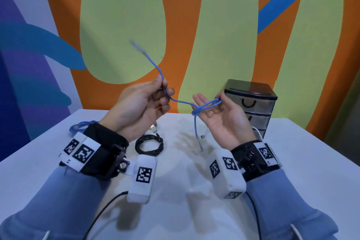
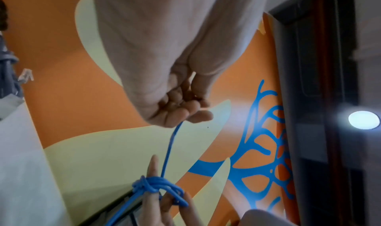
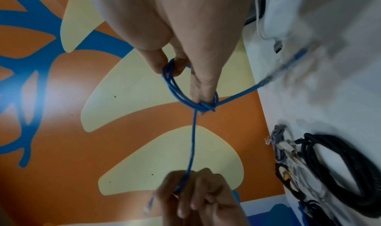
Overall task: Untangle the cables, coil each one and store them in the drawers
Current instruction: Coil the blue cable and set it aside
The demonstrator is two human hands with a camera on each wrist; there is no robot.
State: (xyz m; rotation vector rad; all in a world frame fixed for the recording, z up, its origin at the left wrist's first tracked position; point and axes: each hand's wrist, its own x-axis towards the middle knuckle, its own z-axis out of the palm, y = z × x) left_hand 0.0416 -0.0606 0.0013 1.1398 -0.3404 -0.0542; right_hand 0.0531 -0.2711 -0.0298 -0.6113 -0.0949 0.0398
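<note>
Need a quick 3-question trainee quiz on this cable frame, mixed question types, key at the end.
1. True or false: the blue cable is held in the air by both hands.
2. Which hand has the small coil looped round its fingers? A) left hand B) right hand
3. Fill in: the coiled black cable lies on the ____.

Key:
1. True; the left hand pinches one end and the right hand holds the coil.
2. B
3. table, in front of the drawer unit.
</note>
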